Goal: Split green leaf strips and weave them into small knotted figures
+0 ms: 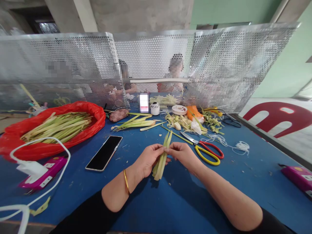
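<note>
A small bundle of pale green plant stalks [159, 167] is held over the blue table. My left hand [151, 157] grips the bundle from the left, its thumb and fingers closed around it. From the right, my right hand [179, 153] pinches the same bundle near its upper part, thumb close to the left thumb. The stalks tilt slightly, narrow tips pointing away from me. Just right of my right hand lie scissors [207, 152] with red and yellow handles, blades partly apart. More long stalks [136, 123] lie loose beyond my hands.
At left, a red plastic bag [97, 113] holds many stalks. A phone [104, 152], a purple power strip [44, 172] and white cables lie nearby. Plant scraps [180, 122], a tape roll [179, 110] and white string [241, 147] lie farther back. A perforated metal screen [151, 48] stands behind; people sit beyond it.
</note>
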Available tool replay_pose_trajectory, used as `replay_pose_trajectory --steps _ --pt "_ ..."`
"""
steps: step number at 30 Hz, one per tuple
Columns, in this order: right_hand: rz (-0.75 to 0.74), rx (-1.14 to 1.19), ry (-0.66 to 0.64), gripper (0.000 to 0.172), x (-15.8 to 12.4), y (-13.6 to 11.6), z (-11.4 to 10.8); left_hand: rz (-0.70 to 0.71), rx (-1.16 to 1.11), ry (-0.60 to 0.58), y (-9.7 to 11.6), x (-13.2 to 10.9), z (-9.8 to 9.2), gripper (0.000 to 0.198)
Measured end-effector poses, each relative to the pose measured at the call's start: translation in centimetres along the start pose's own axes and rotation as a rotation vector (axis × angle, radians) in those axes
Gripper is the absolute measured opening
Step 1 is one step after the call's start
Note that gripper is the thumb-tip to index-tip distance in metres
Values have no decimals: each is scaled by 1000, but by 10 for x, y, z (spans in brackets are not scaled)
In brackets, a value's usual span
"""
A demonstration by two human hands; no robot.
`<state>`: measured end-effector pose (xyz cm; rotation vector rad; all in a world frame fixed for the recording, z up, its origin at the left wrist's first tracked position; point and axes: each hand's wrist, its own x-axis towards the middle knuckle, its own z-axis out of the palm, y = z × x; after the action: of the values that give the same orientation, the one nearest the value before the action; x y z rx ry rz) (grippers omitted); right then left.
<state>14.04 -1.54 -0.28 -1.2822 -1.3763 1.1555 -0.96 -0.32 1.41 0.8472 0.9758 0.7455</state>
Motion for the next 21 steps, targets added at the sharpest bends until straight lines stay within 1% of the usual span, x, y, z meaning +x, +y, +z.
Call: replay_pose_trajectory --steps 3,6,8,10,12,13,15,17,18,21 --pt "-61 -85 20 31 1 4 1 -42 -30 -36 -1 -1 0 17" --pt "-82 -197 35 24 0 5 2 -89 -51 -62 -3 0 -2 17" --pt "-103 -303 74 22 -2 3 1 -114 -76 -70 -3 3 -4 13" --pt "-154 -411 113 22 -5 -2 0 -110 -132 -72 -2 5 -5 7" --pt "-228 -505 111 26 -9 -7 1 -54 -226 -29 2 7 -6 5" --pt "-267 -550 95 30 -12 -8 2 -8 -276 8 4 7 -6 7" --pt "-357 -644 48 45 -15 -10 5 96 -362 65 8 7 -7 12" --pt "-456 -746 23 57 -18 -9 9 172 -416 61 11 6 -7 14" --pt "-504 -794 24 59 -18 -8 11 193 -436 45 11 5 -7 14" --pt "-587 -880 50 57 -18 -3 13 206 -467 5 10 4 -6 14"
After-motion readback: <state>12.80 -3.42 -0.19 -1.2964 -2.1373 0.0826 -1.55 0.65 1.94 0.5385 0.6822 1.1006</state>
